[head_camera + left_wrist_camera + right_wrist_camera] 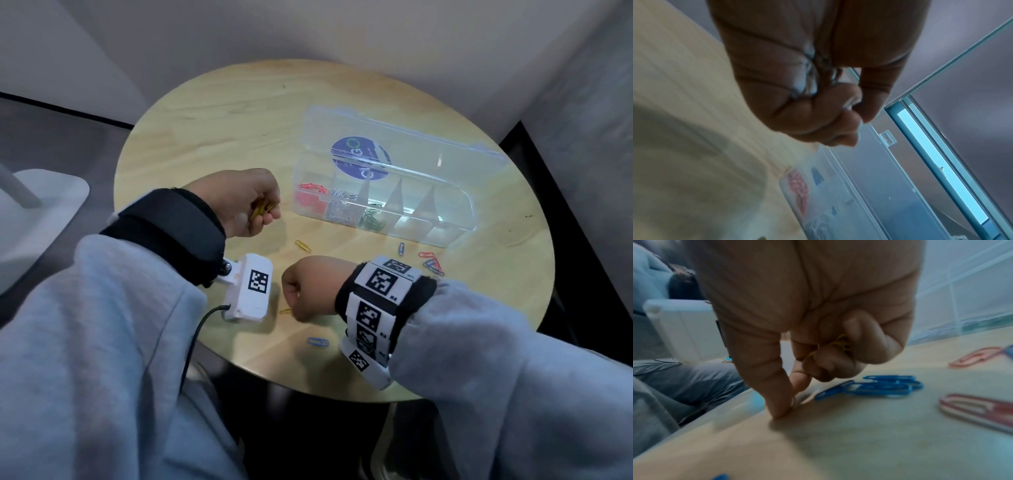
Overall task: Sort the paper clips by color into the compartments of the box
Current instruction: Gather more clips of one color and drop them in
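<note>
The right hand [310, 287] is pressing thumb and forefinger down onto the worktop [212, 130] at a yellow paper clip [285, 311], which is lying just to the near-left of the hand, well to the near side of the clear compartment box [435, 222]. The clip's long axis is running roughly left to right, parallel to the box's front wall, with its free end poking out leftward from under the fingertips. In the right wrist view the other fingers are curling around a small bunch of yellow clips [840, 342] tucked in the palm, so this hand is closing on its load while the two tips are working at the new one.

The left hand [246, 202] is hovering just left of the box, fingers curling around a bundle of yellow clips [262, 209]. It is the nearer hand to the box; the right hand is the nearer one to the loose clip.

A second yellow clip [303, 245] is lying between the two hands, in front of the box's red compartment [310, 200], slanting diagonally. Blue and red clips [432, 262] are lying scattered in front of the box's right half, and one blue clip [318, 341] is lying nearest the worktop's front edge. Red, white and green clips are sitting in the three left compartments of the box; the two on the right are looking empty, so the yellow load probably belongs there.
</note>
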A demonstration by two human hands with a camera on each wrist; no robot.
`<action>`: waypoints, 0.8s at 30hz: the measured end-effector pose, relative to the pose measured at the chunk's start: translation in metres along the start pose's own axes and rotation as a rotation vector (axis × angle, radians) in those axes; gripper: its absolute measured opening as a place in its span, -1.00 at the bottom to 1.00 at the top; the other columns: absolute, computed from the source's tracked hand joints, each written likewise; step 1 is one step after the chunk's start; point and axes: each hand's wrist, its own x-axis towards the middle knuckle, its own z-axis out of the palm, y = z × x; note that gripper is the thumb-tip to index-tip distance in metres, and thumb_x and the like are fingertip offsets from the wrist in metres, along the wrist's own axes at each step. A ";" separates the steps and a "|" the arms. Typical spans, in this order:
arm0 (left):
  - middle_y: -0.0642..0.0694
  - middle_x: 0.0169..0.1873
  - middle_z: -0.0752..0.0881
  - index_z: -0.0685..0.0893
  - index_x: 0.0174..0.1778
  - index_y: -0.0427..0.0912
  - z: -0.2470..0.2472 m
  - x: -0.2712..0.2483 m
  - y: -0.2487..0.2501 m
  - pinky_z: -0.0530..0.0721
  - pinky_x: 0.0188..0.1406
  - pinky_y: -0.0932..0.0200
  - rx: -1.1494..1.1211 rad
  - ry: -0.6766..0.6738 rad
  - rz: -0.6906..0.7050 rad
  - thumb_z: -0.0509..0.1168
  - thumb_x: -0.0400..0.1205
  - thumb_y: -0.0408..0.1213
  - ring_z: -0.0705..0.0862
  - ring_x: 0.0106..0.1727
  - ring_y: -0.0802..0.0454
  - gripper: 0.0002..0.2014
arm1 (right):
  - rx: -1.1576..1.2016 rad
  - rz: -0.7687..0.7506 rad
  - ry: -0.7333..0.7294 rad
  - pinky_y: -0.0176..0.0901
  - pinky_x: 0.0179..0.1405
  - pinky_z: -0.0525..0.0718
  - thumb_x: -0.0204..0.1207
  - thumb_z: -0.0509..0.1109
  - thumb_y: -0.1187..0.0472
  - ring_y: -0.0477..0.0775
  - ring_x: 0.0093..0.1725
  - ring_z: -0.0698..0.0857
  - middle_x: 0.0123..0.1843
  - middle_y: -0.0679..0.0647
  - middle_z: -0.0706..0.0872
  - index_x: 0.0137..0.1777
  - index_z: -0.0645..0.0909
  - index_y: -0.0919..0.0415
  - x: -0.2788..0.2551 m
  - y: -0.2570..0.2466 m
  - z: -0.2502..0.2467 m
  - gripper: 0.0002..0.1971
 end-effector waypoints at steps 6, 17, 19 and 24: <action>-0.07 -0.47 0.47 0.58 -0.25 -0.18 0.013 0.006 0.000 0.32 -0.65 0.41 0.184 -0.076 -0.010 0.13 0.62 -0.36 0.38 -0.52 0.12 -0.83 | 0.202 0.077 0.000 -0.21 -0.28 0.54 0.37 0.40 0.31 0.00 -0.26 0.57 -0.29 -0.01 0.64 -0.24 0.61 0.13 -0.015 0.023 -0.005 -0.94; 0.15 -0.39 0.47 0.64 0.00 0.06 0.044 0.016 -0.006 0.29 -0.48 0.39 1.142 0.027 0.128 0.40 0.49 -0.23 0.51 -0.16 0.04 -0.80 | 1.043 0.193 0.314 -0.27 -0.58 0.38 0.42 0.39 0.48 0.02 -0.53 0.39 -0.47 0.14 0.48 -0.43 0.46 0.18 -0.049 0.111 -0.029 -0.71; 0.11 -0.40 0.50 0.60 -0.07 0.05 0.050 0.020 -0.008 0.27 -0.53 0.38 1.198 0.025 0.099 0.37 0.50 -0.28 0.51 -0.17 0.05 -0.84 | 1.262 0.189 0.381 -0.35 -0.68 0.39 0.45 0.29 0.56 -0.05 -0.59 0.43 -0.47 0.16 0.51 -0.41 0.42 0.21 -0.055 0.124 -0.031 -0.69; -0.01 -0.19 0.66 0.65 -0.17 -0.03 0.055 0.028 -0.010 0.36 -0.44 0.31 1.308 0.009 0.041 0.40 0.48 -0.30 0.57 -0.15 -0.01 -0.90 | 1.477 0.184 0.382 -0.41 -0.71 0.45 0.52 0.20 0.57 -0.15 -0.64 0.50 -0.54 0.01 0.59 -0.19 0.55 0.21 -0.063 0.138 -0.033 -0.74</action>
